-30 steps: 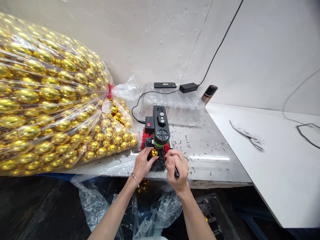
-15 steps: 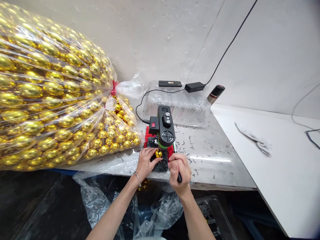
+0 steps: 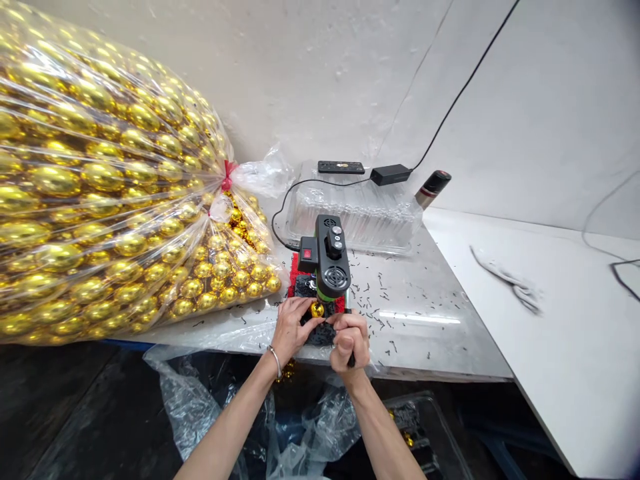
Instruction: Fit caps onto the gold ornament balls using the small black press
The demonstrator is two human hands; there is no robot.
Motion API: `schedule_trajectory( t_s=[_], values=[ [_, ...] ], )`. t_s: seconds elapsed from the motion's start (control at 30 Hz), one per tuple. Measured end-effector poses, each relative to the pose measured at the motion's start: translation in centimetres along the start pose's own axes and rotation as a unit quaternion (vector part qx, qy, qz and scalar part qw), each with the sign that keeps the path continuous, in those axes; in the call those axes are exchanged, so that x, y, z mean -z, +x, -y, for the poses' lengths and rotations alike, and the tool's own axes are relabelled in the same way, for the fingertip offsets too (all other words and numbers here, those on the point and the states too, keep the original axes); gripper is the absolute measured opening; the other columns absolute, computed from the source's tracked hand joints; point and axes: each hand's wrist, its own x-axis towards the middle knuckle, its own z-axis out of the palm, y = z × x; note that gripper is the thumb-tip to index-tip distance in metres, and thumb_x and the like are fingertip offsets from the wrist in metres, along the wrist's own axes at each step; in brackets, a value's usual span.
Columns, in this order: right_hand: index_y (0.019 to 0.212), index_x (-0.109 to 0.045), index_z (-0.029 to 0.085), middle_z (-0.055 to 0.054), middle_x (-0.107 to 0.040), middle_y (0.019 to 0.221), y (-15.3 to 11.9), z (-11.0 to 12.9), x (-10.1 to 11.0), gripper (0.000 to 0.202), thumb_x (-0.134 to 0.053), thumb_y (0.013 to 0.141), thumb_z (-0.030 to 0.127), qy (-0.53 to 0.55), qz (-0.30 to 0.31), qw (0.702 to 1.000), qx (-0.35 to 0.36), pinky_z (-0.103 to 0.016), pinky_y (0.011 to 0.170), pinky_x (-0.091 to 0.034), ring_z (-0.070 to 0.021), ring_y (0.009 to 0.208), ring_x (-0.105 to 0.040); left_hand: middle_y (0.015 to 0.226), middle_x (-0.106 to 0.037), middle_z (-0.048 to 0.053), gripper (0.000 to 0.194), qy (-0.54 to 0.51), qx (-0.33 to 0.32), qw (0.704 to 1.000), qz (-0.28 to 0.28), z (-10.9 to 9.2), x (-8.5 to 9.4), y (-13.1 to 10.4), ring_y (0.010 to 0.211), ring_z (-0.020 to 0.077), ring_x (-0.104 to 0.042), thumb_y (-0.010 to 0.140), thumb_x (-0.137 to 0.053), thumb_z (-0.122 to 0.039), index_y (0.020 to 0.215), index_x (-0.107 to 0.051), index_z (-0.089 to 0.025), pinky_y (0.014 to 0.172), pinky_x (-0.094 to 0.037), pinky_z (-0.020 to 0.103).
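Under the head of a black bench machine (image 3: 333, 260) with a red switch sits a small gold ball (image 3: 317, 309). My left hand (image 3: 293, 327) pinches this ball between thumb and fingers, and a bracelet circles that wrist. My right hand (image 3: 350, 340) is wrapped round a black handle (image 3: 351, 361), just right of the ball, its fingertips close to the ball. Below the machine lies a dark base on a red mat (image 3: 295, 270), partly hidden by my hands.
A huge clear bag of gold balls (image 3: 115, 200) fills the left. Behind the machine are a clear plastic tray (image 3: 350, 210), a power adapter (image 3: 390, 175) and a bottle (image 3: 433, 189). Black scraps dot the metal table (image 3: 425, 300). A white tool (image 3: 505, 277) lies at right.
My right hand has moved left, closer to the ball, with the handle still in it. My left hand stays at the ball. The view has shifted slightly.
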Motion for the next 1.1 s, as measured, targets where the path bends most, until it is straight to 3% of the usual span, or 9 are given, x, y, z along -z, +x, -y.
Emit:
schedule_trajectory(
  t_s=[0.23,0.33,0.43,0.57,0.7,0.77,0.87,1.0,1.1],
  values=[
    [0.071,-0.044,0.021,-0.001,-0.047,0.075,0.8,0.8,0.2,0.023,-0.033,0.090,0.014,-0.015,0.025,0.999,0.027,-0.033,0.066,-0.048,-0.0134,0.070,-0.053,0.102,-0.070,0.008,0.032,-0.011,0.002,1.000,-0.005,0.0,-0.1,0.1,0.097,0.0250,-0.058,0.079,-0.068,-0.035,0.107,-0.066,-0.020,0.086,-0.046,0.041],
    [0.068,-0.045,0.020,-0.001,-0.049,0.074,3.5,2.9,0.9,0.026,-0.034,0.090,0.011,-0.003,0.022,0.999,-0.028,-0.027,0.059,-0.044,-0.0123,0.068,-0.051,0.102,-0.070,0.008,0.032,-0.028,0.010,0.999,-0.022,-0.1,-0.3,0.2,0.097,0.0247,-0.059,0.078,-0.069,-0.034,0.106,-0.067,-0.019,0.087,-0.046,0.043],
    [0.065,-0.045,0.020,-0.001,-0.050,0.071,6.7,5.1,1.7,0.028,-0.038,0.091,0.013,-0.002,0.019,0.994,-0.109,-0.027,0.063,-0.042,-0.0125,0.071,-0.052,0.101,-0.070,0.008,0.031,-0.049,0.024,0.997,-0.056,-0.5,0.2,-0.5,0.096,0.0236,-0.060,0.080,-0.067,-0.034,0.108,-0.066,-0.020,0.088,-0.048,0.043],
    [0.063,-0.044,0.020,0.000,-0.050,0.070,8.8,6.4,2.2,0.030,-0.039,0.093,0.017,0.002,0.043,0.989,-0.141,-0.027,0.063,-0.040,-0.0120,0.069,-0.051,0.105,-0.068,0.009,0.035,-0.022,0.020,0.998,-0.054,-1.4,2.0,-4.3,0.100,0.0247,-0.060,0.082,-0.064,-0.037,0.114,-0.062,-0.022,0.089,-0.048,0.044],
    [0.063,-0.044,0.020,-0.001,-0.051,0.070,7.9,6.1,1.9,0.030,-0.039,0.092,0.015,-0.007,0.029,0.993,-0.113,-0.028,0.066,-0.040,-0.0133,0.072,-0.053,0.107,-0.067,0.011,0.047,0.035,-0.048,0.998,0.015,-2.1,3.1,-8.9,0.100,0.0268,-0.060,0.079,-0.066,-0.044,0.119,-0.058,-0.022,0.086,-0.049,0.045],
    [0.064,-0.044,0.020,0.000,-0.051,0.069,7.3,5.9,1.7,0.029,-0.039,0.092,0.013,-0.013,0.023,0.995,-0.099,-0.028,0.066,-0.039,-0.0130,0.071,-0.052,0.109,-0.067,0.012,0.049,0.056,-0.082,0.995,0.014,-2.1,3.3,-9.5,0.100,0.0269,-0.060,0.080,-0.064,-0.046,0.121,-0.057,-0.021,0.085,-0.049,0.044],
    [0.066,-0.045,0.020,0.000,-0.050,0.070,6.8,5.6,1.6,0.028,-0.039,0.091,0.010,-0.015,0.020,0.996,-0.081,-0.027,0.065,-0.039,-0.0125,0.071,-0.051,0.115,-0.065,0.013,0.035,0.091,-0.093,0.991,-0.029,-1.4,4.2,-7.0,0.106,0.0246,-0.059,0.091,-0.051,-0.032,0.123,-0.055,-0.019,0.089,-0.047,0.041],
    [0.066,-0.045,0.020,0.000,-0.050,0.069,6.6,5.3,1.6,0.027,-0.040,0.090,0.007,-0.011,0.025,0.998,-0.059,-0.027,0.063,-0.039,-0.0123,0.069,-0.050,0.124,-0.060,0.017,0.037,0.202,-0.024,0.974,-0.101,0.7,7.5,0.8,0.122,0.0282,-0.049,0.093,-0.036,-0.019,0.124,-0.055,-0.013,0.103,-0.035,0.048],
    [0.067,-0.046,0.020,-0.001,-0.050,0.068,6.4,5.1,1.6,0.026,-0.040,0.089,0.007,-0.014,0.023,0.998,-0.048,-0.028,0.063,-0.040,-0.0131,0.071,-0.051,0.130,-0.056,0.019,0.040,0.281,-0.011,0.958,-0.057,2.5,10.4,6.3,0.129,0.0307,-0.041,0.090,-0.034,-0.014,0.124,-0.056,-0.010,0.109,-0.024,0.052]
  ],
)
